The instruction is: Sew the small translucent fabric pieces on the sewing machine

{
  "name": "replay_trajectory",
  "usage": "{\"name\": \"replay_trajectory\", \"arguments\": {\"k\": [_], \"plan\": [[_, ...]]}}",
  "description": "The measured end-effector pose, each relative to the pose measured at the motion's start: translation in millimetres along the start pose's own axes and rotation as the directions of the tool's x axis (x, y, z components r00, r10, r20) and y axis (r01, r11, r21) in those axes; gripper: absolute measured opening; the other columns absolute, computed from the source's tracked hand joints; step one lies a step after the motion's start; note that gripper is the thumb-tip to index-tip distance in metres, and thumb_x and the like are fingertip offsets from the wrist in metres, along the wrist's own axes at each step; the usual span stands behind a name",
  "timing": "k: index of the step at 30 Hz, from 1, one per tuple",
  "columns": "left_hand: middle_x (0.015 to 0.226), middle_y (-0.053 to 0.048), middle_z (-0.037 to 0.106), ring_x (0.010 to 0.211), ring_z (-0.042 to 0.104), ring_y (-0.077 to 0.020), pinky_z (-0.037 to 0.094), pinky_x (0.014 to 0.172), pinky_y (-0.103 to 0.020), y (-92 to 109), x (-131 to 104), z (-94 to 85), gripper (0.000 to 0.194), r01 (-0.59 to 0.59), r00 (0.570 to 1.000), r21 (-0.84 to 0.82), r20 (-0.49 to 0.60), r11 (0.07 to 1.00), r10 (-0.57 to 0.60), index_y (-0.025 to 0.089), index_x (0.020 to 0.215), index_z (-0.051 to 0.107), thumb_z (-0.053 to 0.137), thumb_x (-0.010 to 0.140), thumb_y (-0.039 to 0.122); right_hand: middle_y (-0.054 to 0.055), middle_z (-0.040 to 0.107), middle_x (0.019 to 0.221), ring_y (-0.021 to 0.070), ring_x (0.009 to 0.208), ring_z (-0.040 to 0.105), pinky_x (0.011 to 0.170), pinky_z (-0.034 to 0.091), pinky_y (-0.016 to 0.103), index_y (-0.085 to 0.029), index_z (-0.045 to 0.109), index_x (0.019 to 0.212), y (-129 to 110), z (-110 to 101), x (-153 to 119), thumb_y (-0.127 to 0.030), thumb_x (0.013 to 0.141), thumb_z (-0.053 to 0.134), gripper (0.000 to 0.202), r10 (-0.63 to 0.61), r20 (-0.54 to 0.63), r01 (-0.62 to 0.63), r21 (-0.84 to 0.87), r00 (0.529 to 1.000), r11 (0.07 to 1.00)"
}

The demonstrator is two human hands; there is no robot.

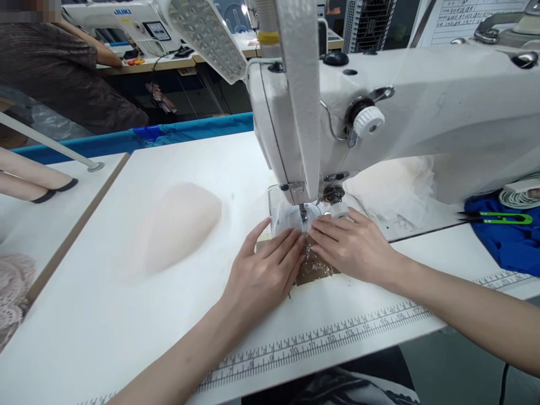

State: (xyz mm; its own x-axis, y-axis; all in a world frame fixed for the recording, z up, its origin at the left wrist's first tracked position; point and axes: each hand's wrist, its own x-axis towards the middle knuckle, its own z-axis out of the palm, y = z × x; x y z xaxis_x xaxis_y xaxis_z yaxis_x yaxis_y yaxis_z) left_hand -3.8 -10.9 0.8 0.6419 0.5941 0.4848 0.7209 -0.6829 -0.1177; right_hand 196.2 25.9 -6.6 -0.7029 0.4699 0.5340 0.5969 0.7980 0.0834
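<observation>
Lying flat, slightly spread, left fingers (283,243), right fingers (331,229), shiny brown plate (319,268) beneath, rounded sheer beige fabric (183,222)

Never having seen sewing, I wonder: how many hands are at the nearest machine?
2: the left hand, just left of the presser foot, and the right hand, just right of it.

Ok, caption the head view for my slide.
Left hand and right hand near the presser foot of a white sewing machine.

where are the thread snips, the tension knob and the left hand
Thread snips (508,214), head view: on the green handle.
Tension knob (369,122), head view: on its white front.
Left hand (265,271), head view: on its back.
</observation>
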Motion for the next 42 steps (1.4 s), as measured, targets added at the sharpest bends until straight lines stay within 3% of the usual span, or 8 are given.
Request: {"name": "replay_trajectory", "arguments": {"k": [18, 22, 26, 32, 35, 38, 40, 42], "plan": [[0.111, -0.01, 0.068, 0.104, 0.065, -0.0237, 0.032, 0.109, -0.054, -10.9, 7.7, 8.4, 0.027, 0.062, 0.998, 0.018, 0.022, 0.998, -0.062, 0.011, 0.112, 0.064, 0.048, 0.091, 0.018, 0.006, 0.07, 0.107, 0.0211, 0.098, 0.062, 0.098, 0.038, 0.041, -0.016, 0.067, 0.105, 5.8, 5.6, 5.3, -0.031, 0.093, 0.05, 0.025, 0.079, 0.068, -0.073, -0.079, 0.995, 0.994], [0.114, -0.008, 0.068, 0.109, 0.062, -0.0254, 0.039, 0.104, -0.053, -16.6, 9.0, 12.2, 0.028, 0.101, 0.994, 0.006, 0.037, 0.995, -0.101, 0.015, 0.113, 0.064, 0.047, 0.092, 0.022, 0.006, 0.071, 0.104, 0.0227, 0.099, 0.062, 0.098, 0.037, 0.044, -0.017, 0.068, 0.103, 8.1, 3.0, 5.2, -0.031, 0.094, 0.049, 0.025, 0.069, 0.08, -0.064, -0.065, 0.994, 0.996], [0.119, -0.009, 0.065, 0.112, 0.061, -0.025, 0.052, 0.093, -0.043, -20.7, 6.8, 14.8, 0.031, 0.169, 0.985, -0.031, 0.045, 0.985, -0.168, 0.012, 0.117, 0.062, 0.045, 0.093, 0.026, 0.004, 0.073, 0.096, 0.0212, 0.093, 0.064, 0.097, 0.038, 0.041, -0.016, 0.069, 0.101, 9.3, -2.5, 5.4, -0.03, 0.095, 0.047, 0.027, 0.078, 0.057, -0.075, -0.065, 0.995, 0.995], [0.115, -0.01, 0.067, 0.109, 0.061, -0.0245, 0.056, 0.082, -0.039, -25.8, 2.3, 16.7, 0.03, 0.283, 0.958, -0.04, 0.052, 0.958, -0.281, 0.014, 0.109, 0.063, 0.038, 0.094, 0.018, 0.005, 0.074, 0.091, 0.0192, 0.078, 0.065, 0.086, 0.043, 0.039, -0.016, 0.069, 0.099, 11.9, -5.2, 4.7, -0.022, 0.092, 0.049, 0.023, 0.074, 0.022, -0.073, -0.038, 0.997, 0.997], [0.105, -0.009, 0.07, 0.103, 0.063, -0.0257, 0.055, 0.077, -0.039, -31.1, 3.8, 4.4, 0.03, 0.334, 0.941, -0.047, 0.074, 0.942, -0.33, 0.015, 0.098, 0.066, 0.036, 0.094, 0.018, 0.004, 0.074, 0.089, 0.0175, 0.07, 0.064, 0.07, 0.047, 0.034, -0.016, 0.068, 0.103, 12.2, -3.3, 1.9, -0.009, 0.089, 0.044, 0.029, 0.079, -0.001, -0.079, -0.02, 0.997, 0.997], [0.086, -0.004, 0.072, 0.079, 0.067, -0.022, 0.053, 0.063, -0.032, -39.4, 5.9, -28.1, 0.028, 0.447, 0.875, -0.189, 0.297, 0.874, -0.383, 0.02, 0.086, 0.066, 0.04, 0.093, 0.025, 0.005, 0.072, 0.1, 0.0168, 0.08, 0.065, 0.068, 0.049, 0.031, -0.015, 0.063, 0.112, 6.1, -5.7, 0.9, -0.004, 0.088, 0.039, 0.036, 0.083, -0.047, -0.071, 0.222, 0.995, 0.973], [0.079, 0.001, 0.07, 0.066, 0.064, -0.0159, 0.05, 0.055, -0.024, -45.2, 4.9, -55.1, 0.027, 0.521, 0.807, -0.4, 0.52, 0.754, -0.281, 0.024, 0.084, 0.065, 0.04, 0.093, 0.029, 0.006, 0.068, 0.11, 0.0168, 0.095, 0.064, 0.078, 0.052, 0.032, -0.017, 0.058, 0.121, -2.3, -12.0, 5.3, -0.01, 0.092, 0.041, 0.034, 0.127, -0.034, -0.094, 0.495, 0.991, 0.864], [0.078, 0.001, 0.069, 0.064, 0.063, -0.0139, 0.048, 0.053, -0.021, -50.1, 1.7, -78.3, 0.028, 0.548, 0.782, -0.54, 0.601, 0.639, -0.164, 0.025, 0.085, 0.066, 0.041, 0.093, 0.034, 0.007, 0.063, 0.12, 0.0175, 0.107, 0.06, 0.085, 0.052, 0.032, -0.021, 0.051, 0.129, -12.6, -20.4, 15.6, -0.022, 0.094, 0.046, 0.035, 0.163, 0.116, -0.198, 0.696, 0.98, 0.691]]}}
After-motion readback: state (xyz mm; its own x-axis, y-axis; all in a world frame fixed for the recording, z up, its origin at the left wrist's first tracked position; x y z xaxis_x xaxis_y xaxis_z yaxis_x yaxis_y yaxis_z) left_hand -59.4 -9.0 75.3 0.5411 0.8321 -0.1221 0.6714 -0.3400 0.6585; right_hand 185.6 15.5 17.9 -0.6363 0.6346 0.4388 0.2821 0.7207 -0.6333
